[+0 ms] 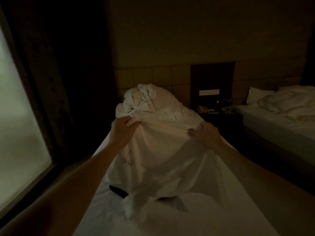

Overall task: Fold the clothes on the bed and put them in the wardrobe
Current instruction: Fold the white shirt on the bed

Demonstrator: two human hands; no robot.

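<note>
both hands are raised over the bed (102,210), apart: left hand (120,129) and right hand (205,133) each pinch a top corner of a white shirt (158,159), likely to spread it flat for folding. its hem trails on the bed.

Dim rm; window (18,133) left, nightstand (216,113) right.

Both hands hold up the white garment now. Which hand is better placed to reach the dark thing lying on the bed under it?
Probably the left hand: the dark item lies on the left side of the bed, below that hand. The right hand would have to cross the white garment.
</note>
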